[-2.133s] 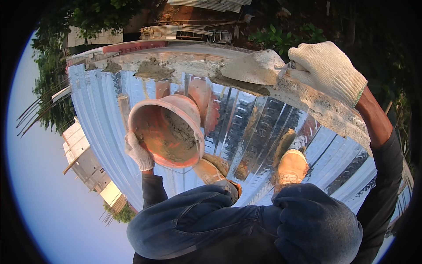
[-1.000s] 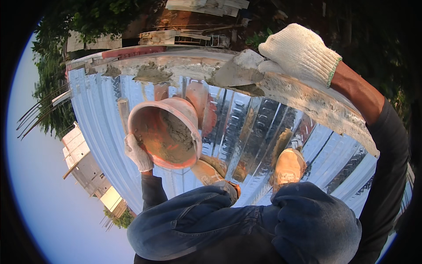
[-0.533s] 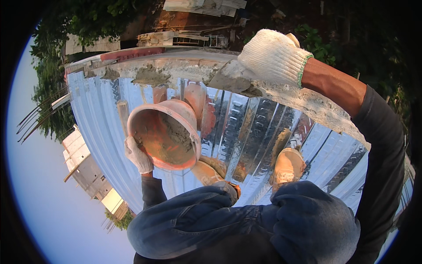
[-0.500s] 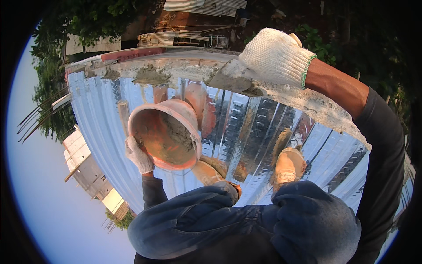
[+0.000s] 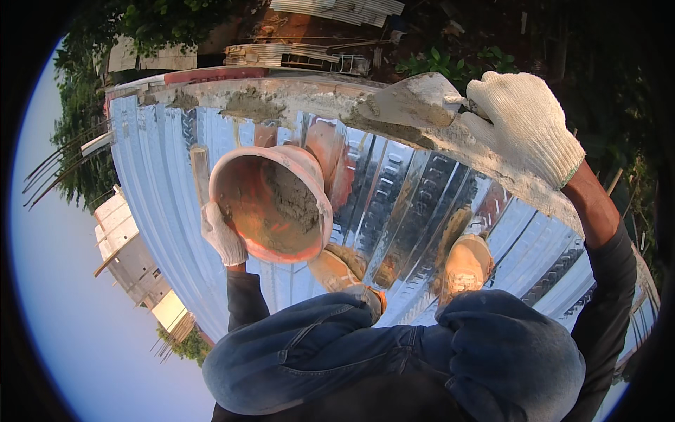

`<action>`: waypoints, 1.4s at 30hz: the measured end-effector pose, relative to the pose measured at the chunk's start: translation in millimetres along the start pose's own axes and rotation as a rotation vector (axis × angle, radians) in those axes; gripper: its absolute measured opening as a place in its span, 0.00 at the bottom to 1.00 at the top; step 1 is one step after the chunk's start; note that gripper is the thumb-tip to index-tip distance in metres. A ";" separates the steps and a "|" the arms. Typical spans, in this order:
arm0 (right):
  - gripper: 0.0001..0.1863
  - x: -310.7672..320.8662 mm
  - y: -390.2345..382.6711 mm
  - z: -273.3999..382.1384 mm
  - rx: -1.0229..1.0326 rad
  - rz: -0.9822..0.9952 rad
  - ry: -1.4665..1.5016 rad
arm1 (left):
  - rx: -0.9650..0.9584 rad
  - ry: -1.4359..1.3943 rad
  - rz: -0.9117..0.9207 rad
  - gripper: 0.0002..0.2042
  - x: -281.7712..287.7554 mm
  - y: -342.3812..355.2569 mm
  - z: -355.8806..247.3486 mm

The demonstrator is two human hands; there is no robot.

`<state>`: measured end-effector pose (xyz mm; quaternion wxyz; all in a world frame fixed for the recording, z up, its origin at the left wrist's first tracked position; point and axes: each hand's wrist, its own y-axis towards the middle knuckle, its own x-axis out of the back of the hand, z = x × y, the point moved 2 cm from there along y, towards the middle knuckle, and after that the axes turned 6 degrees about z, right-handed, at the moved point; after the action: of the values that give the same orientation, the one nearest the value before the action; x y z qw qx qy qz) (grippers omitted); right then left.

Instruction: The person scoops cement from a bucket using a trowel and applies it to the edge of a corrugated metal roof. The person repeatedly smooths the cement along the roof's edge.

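Head view, looking down on a person crouched on a shiny corrugated metal roof [image 5: 176, 176]. A trowel [image 5: 415, 98] is gripped in the right hand [image 5: 524, 123], which wears a white knitted glove and is closed round the handle; the handle itself is hidden by the glove. The grey, mortar-smeared blade is laid flat on the band of wet mortar [image 5: 450, 133] that runs along the far edge of the roof, at about the middle of that edge. An orange bucket [image 5: 271, 204] is held by the left hand [image 5: 223, 235], likewise gloved in white, with the fingers closed on the near left part of its rim. The bucket is tilted so that its mouth is turned toward the camera, and a lump of grey mortar is seen clinging to its inner wall. The bucket is kept above the roof sheet, near the far edge and to the left of the trowel. Two tan boots [image 5: 464, 264] are planted on the sheet below the bucket, and knees in blue jeans [image 5: 394, 352] fill the near side. Trees, stacked sheets and a building are seen beyond the roof edges.
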<state>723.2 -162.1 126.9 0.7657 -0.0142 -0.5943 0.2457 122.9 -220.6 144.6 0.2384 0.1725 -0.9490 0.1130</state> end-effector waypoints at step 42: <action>0.27 3.3 -85.4 124.6 0.176 0.363 0.892 | -0.138 -0.098 0.187 0.13 -69.7 -16.4 -87.0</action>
<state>640.2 -269.5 193.3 0.8888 -0.1569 -0.1731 0.3942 222.8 -190.7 187.4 0.1914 0.0718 -0.9770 0.0608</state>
